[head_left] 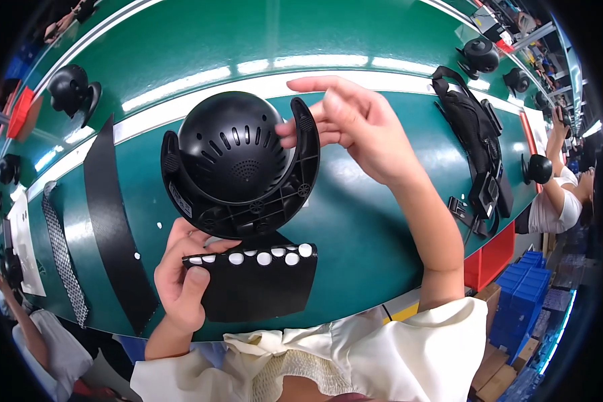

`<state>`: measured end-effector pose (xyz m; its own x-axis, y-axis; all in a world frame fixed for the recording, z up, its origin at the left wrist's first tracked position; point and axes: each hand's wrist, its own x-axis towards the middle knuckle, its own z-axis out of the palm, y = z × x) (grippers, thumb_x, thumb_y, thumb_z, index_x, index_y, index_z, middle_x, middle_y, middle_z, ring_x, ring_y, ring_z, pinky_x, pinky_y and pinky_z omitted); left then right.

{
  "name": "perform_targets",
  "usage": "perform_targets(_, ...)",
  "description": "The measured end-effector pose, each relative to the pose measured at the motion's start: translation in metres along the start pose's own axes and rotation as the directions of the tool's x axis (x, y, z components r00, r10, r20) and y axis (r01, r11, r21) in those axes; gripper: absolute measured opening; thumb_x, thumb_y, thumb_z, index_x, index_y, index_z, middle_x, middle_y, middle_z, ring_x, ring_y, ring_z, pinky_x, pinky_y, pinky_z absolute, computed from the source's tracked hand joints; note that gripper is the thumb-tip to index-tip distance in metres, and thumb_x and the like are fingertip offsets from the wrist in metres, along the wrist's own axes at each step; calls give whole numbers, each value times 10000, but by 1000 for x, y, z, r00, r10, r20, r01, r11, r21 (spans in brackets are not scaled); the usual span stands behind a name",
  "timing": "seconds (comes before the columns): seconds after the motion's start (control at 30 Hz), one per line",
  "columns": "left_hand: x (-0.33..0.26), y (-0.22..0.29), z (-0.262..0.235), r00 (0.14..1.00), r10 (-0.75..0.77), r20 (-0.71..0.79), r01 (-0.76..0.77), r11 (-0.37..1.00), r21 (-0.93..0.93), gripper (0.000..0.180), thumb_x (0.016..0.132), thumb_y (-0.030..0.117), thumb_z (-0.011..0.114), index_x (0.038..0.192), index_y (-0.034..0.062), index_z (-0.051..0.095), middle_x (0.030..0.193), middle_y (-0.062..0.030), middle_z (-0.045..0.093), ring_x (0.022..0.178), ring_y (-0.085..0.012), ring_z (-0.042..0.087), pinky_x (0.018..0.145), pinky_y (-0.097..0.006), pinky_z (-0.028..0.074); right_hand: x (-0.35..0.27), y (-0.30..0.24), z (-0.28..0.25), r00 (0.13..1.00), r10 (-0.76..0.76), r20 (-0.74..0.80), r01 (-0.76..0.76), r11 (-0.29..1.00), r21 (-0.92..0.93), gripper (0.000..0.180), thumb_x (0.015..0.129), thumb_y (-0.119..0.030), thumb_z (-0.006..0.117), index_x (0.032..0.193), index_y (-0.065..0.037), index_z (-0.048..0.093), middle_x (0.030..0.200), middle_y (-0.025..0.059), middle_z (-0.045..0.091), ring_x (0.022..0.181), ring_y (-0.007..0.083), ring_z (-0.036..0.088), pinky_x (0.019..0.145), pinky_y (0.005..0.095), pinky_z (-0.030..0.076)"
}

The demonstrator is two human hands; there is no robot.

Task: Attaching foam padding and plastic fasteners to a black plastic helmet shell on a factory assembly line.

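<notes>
My left hand (181, 275) grips the base of a black dome-shaped device in a U-shaped bracket (238, 164), held up over the green table (382, 214), and also pinches a black card (261, 285) carrying a row of small white round pads along its top edge. My right hand (355, 130) touches the right arm of the bracket with its fingertips, fingers spread, nothing closed inside it. The dome's back shows vent slots and a small speaker grille.
More black dome devices (74, 90) (481, 55) stand on the table, with a long black strip (110, 221), a mesh strip (61, 251) and a black strap bundle (479, 144). Another person (563, 194) sits at right; blue crates (526, 295) and a red bin (496, 258) are below.
</notes>
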<state>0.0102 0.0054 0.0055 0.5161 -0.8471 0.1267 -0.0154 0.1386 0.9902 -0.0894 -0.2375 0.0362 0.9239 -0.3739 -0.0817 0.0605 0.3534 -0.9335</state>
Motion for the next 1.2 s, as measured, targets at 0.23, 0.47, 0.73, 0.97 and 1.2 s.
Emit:
perform_targets(0.23, -3, 8, 12, 975, -67, -210, 82, 995, 60, 209, 856, 147, 431, 757, -33, 471, 726, -41, 497, 674, -82, 452, 613, -202, 396, -4, 19, 3, 973, -229, 7, 227, 960, -161, 225, 817, -39, 518, 1020, 57, 505, 840, 190, 615, 744, 243, 627, 701, 323, 510)
perform_targets(0.47, -10, 8, 5, 958, 227, -174, -138, 900, 413, 132, 821, 109, 486, 835, -21, 467, 591, -5, 480, 519, -33, 385, 466, -171, 319, -7, -1, 2, 970, -242, 11, 226, 888, -400, 277, 869, -131, 464, 1072, 50, 519, 900, 148, 611, 808, 187, 600, 766, 290, 462)
perform_targets(0.73, -23, 5, -3, 932, 337, -134, -219, 819, 531, 198, 819, 152, 519, 880, -20, 442, 688, -70, 573, 568, -80, 508, 532, -192, 419, -29, -4, 45, 628, -691, 358, 466, -34, -884, 402, 712, -60, 655, 1043, 41, 450, 1018, 127, 567, 856, 201, 550, 744, 297, 441)
perform_targets(0.97, -17, 1, 9, 881, 473, 0, -470, 876, 112, 299, 810, 89, 511, 1031, -55, 369, 1006, -268, 531, 873, -240, 584, 769, -310, 458, -43, 18, 84, 812, -428, 397, 577, 486, -656, 288, 625, -137, 703, 876, -77, 575, 710, -1, 539, 625, 162, 477, 582, 284, 313)
perform_targets(1.2, -14, 15, 9, 904, 426, -40, -389, 857, 337, 176, 713, -17, 532, 876, -57, 581, 830, -167, 627, 624, -239, 628, 562, -251, 489, -44, 9, 82, 800, -348, 488, 595, 367, -715, 174, 615, -141, 695, 757, -90, 609, 642, -31, 527, 607, 132, 465, 614, 288, 270)
